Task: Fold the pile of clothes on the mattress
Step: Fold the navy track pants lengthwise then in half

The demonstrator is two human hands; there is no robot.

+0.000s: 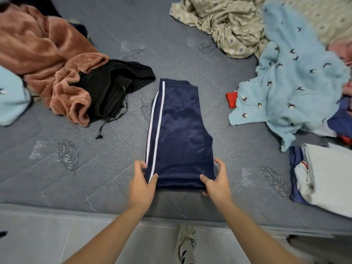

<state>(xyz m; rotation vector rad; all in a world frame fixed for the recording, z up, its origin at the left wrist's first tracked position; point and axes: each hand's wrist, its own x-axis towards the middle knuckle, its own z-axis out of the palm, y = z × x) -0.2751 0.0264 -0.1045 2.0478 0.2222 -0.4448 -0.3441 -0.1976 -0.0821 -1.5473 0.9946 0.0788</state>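
Both hands pinch near hem of navy shorts point(181, 130). Left hand point(142, 184) at striped corner: thumb on top, fingers curled at edge. Right hand point(216, 182) at opposite corner, thumb over fabric, fingers tucked beneath. My forearms reach forward, converging. Shorts lie flat, folded lengthwise, mid-mattress point(76, 168), between unfolded garment heaps.

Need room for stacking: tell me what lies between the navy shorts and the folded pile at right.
Head view: only bare mattress between navy shorts and folded pile.
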